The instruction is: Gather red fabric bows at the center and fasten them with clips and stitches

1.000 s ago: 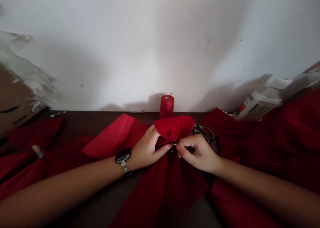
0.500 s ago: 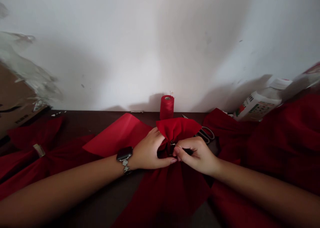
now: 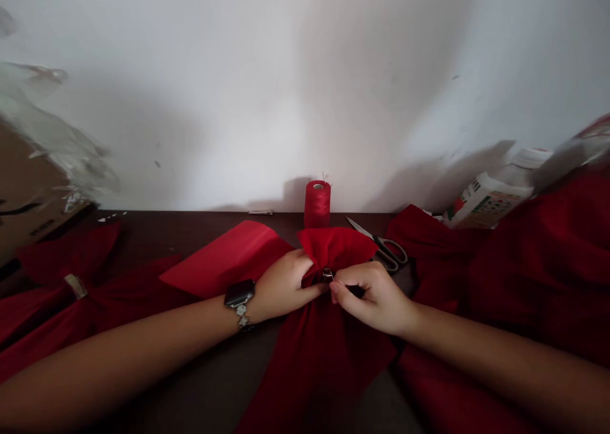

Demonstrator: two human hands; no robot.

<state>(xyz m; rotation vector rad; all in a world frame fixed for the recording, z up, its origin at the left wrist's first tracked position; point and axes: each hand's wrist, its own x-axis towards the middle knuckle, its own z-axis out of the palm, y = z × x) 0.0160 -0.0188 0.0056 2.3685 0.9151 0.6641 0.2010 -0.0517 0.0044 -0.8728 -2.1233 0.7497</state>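
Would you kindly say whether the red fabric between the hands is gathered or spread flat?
Gathered: folds in the red fabric converge near the small metal piece, fanning out above and below.

Hands: 2 (left hand (image 3: pixel 284 283), right hand (image 3: pixel 377 297)). Gathered red cloths: 2, 1 between the hands (image 3: pixel 328 351), 1 far left (image 3: pixel 71 307). Red cloth heap (image 3: pixel 519 275): 1, pieces uncountable. Small metal piece (image 3: pixel 328 273): 1. Thread spool (image 3: pixel 317 205): 1. Scissors (image 3: pixel 380 241): 1 pair. Bottle (image 3: pixel 493 199): 1. Watch (image 3: pixel 239 293): 1. Cardboard box (image 3: pixel 28 186): 1.

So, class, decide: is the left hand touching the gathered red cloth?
Touching: the head view shows the left hand gripping the red cloth at its gathers, thumb lying across the front.
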